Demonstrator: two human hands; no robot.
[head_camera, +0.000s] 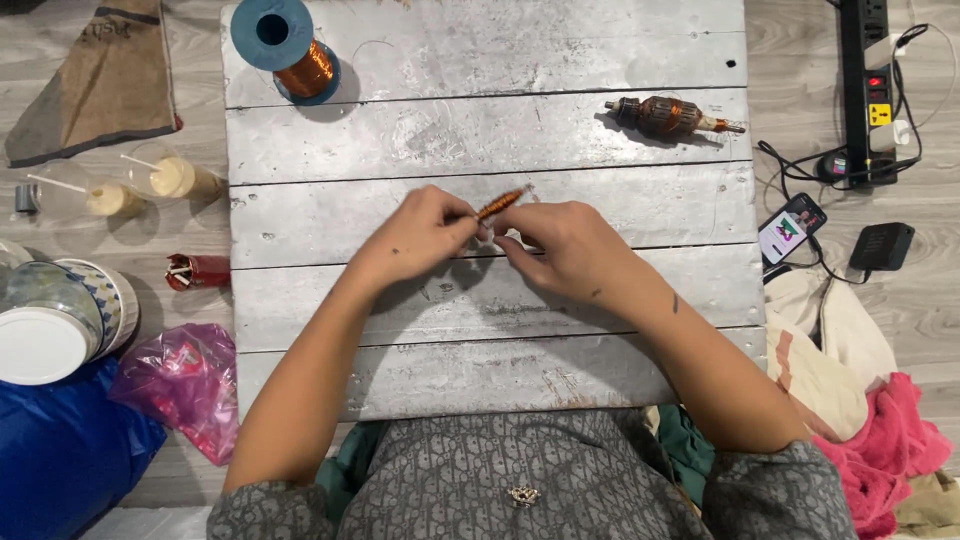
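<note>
Grip: left hand (420, 232) pinches the lower end of a small copper wire coil (499, 204), right hand (560, 247) fingertips clenched just beside it, touching that end; exact hold on the right unclear. Coil tilts up-right over the counter (480, 130) middle. Copper wire spool (287, 45) at far left corner, motor armature (671, 117) near the right edge. Power strip (866, 80) and phone (792, 228) on floor beyond the right edge.

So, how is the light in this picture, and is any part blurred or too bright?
Head view: even, soft indoor light. The metal table top shines dully without hard glare. The left hand and right hand throw faint shadows toward the body. The small copper coil between the fingers is slightly soft. The wire spool and motor armature look sharp.
</note>
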